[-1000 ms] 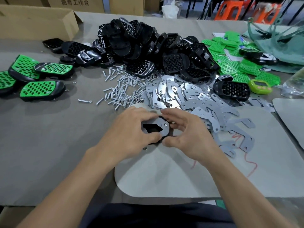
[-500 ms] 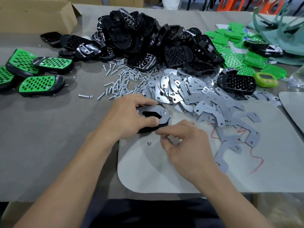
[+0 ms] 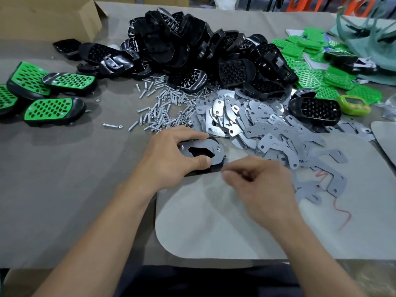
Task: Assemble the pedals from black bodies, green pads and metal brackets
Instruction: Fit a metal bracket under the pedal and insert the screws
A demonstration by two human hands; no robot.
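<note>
1. The left hand [image 3: 169, 155] has its fingers and thumb curled round a black body [image 3: 214, 168], holding it flat on the table [image 3: 53, 179] at the far edge of a light grey mat [image 3: 214, 221].
2. A metal bracket [image 3: 205, 144] lies on top of that body, with a screw head showing at its right end.
3. The right hand [image 3: 263, 185] is just beside the body, over the mat. Its fingers are curled with thumb and forefinger tips close together, and I cannot tell whether they hold anything.
4. A pile of black bodies [image 3: 192, 46] sits at the far centre of the table.
5. A heap of metal brackets [image 3: 267, 129] lies right of centre and spills onto the mat.
6. Loose screws [image 3: 162, 106] are scattered between the pile and the left hand.
7. The green pads [image 3: 310, 76] lie at the far right, with a green gadget [image 3: 353, 105] beside them.
8. The finished pedals [image 3: 51, 108], black with green pads fitted, are at the left edge.
9. A cardboard box [image 3: 42, 16] stands at the far left corner.
</note>
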